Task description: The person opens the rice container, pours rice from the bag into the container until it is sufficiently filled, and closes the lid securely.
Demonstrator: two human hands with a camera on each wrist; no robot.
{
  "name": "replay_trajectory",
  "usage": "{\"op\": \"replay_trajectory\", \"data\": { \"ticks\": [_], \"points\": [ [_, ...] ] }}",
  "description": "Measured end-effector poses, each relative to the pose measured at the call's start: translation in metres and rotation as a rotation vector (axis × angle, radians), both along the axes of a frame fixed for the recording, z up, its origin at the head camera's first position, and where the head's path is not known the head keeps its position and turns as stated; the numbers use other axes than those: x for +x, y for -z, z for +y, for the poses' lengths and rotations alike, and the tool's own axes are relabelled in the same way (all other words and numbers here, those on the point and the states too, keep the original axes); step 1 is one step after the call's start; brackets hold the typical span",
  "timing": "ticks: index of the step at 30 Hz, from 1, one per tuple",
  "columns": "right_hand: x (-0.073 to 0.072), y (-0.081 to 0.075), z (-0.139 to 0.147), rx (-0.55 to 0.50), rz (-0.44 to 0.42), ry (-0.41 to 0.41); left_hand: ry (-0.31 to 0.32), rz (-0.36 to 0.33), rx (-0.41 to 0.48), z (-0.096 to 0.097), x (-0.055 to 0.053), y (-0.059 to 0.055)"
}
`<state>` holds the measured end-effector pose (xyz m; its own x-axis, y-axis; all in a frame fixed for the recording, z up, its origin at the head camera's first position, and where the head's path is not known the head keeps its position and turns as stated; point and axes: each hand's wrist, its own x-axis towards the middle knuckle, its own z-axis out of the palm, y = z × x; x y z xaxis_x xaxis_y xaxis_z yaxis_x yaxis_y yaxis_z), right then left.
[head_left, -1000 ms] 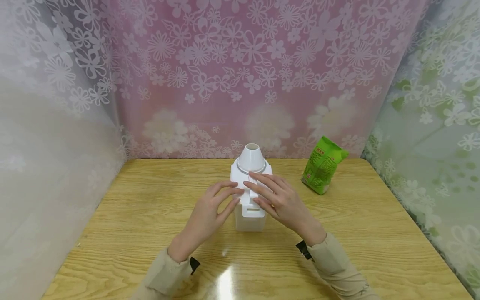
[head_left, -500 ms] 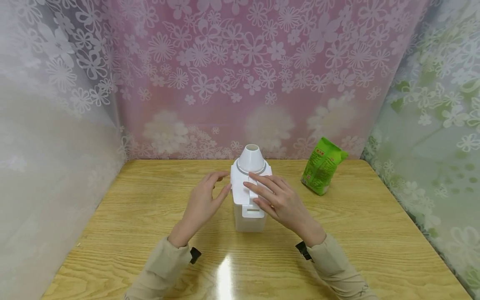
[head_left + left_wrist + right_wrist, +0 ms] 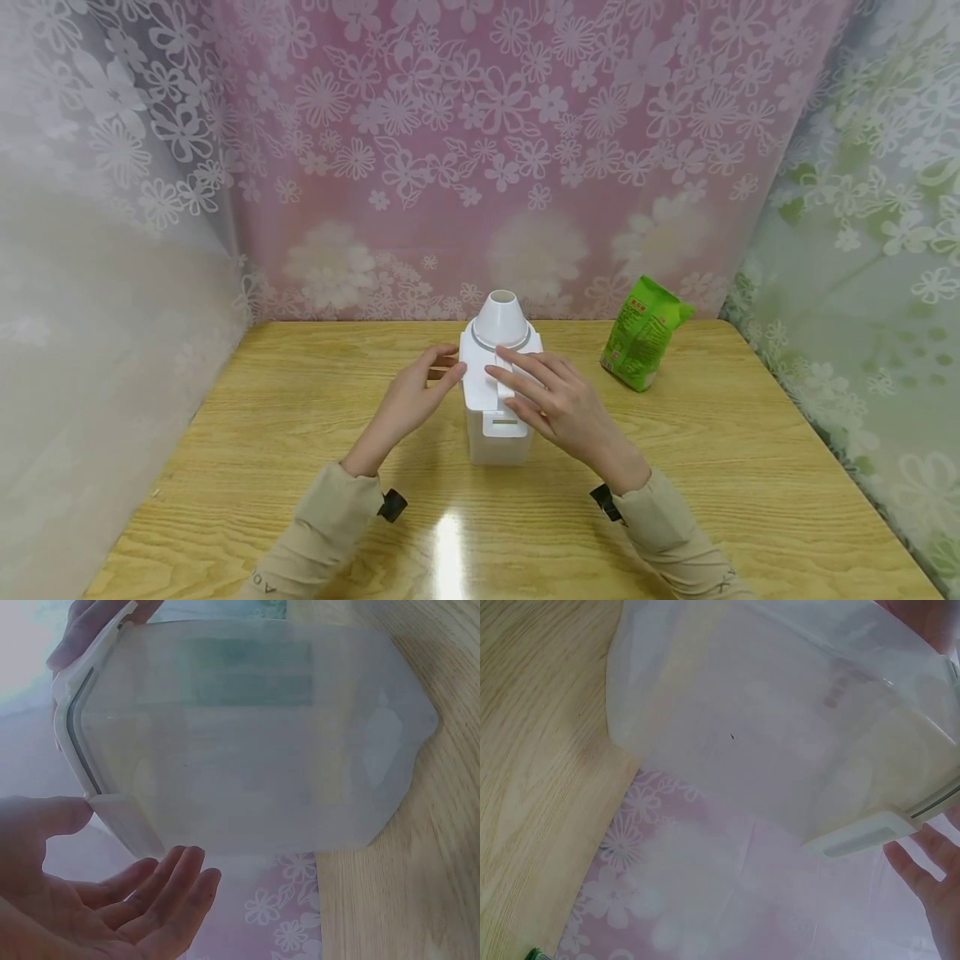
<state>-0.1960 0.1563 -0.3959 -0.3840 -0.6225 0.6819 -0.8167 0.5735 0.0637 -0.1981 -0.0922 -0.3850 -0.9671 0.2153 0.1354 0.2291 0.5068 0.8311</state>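
Observation:
A translucent storage container (image 3: 225, 750) with a white lid (image 3: 480, 383) stands upright on the table. On the lid's far end sits a white cone-shaped spout (image 3: 502, 321), its top a round opening. My left hand (image 3: 416, 390) is at the lid's left side. In the left wrist view its thumb meets the lid's edge beside a side clip (image 3: 127, 821), with the fingers extended just below that clip. My right hand (image 3: 566, 404) rests over the lid's right side, fingers spread and loosely bent across its raised strip. A second side clip (image 3: 859, 836) shows in the right wrist view, right by its fingers.
A green printed bag (image 3: 647, 333) stands at the back right of the wooden table (image 3: 300, 433). Pink floral curtain (image 3: 420, 167) hangs behind the table's back edge, with pale floral sheets (image 3: 892, 250) along both sides.
My left hand has moved from over the lid's top out to its left side, and its thumb has come in against the lid's edge. The right hand and the container stay in place.

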Motion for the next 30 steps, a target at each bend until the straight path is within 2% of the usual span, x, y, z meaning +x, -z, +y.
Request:
{"op": "replay_trajectory", "data": {
  "ticks": [6,12,17,30],
  "points": [
    [0.000,0.001,0.000,-0.004,-0.001,0.001,0.036,-0.072,0.060,-0.001,-0.003,-0.003],
    [0.001,0.001,0.000,-0.005,-0.008,0.004,0.085,-0.161,0.185,-0.004,-0.009,-0.005],
    [0.001,0.001,-0.001,-0.007,-0.016,0.006,0.084,-0.206,0.241,-0.004,-0.014,-0.006],
    [0.000,0.001,-0.001,-0.015,-0.018,0.000,0.085,-0.404,0.377,-0.002,-0.033,-0.002]
  ]
}}
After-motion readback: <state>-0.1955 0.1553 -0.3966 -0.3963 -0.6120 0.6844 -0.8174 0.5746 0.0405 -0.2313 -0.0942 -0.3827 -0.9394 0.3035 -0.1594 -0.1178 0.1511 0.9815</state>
